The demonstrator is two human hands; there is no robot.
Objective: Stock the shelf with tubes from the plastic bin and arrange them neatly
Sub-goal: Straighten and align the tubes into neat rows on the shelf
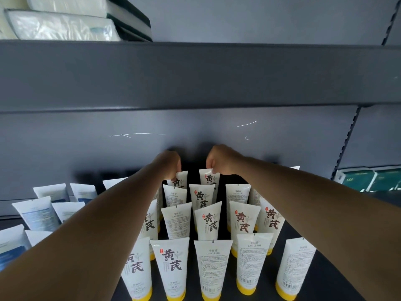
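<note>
Both arms reached far: left hand (pixel 170 162) pinched back-row tube (pixel 181 179); right hand (pixel 219 161) pinched neighbouring tube (pixel 209 179).

About sixteen white yellow-capped tubes (pixel 169 266) stand at centre; about eight blue-labelled tubes (pixel 36 213) at lower left; two hands (pixel 171 162).
</note>
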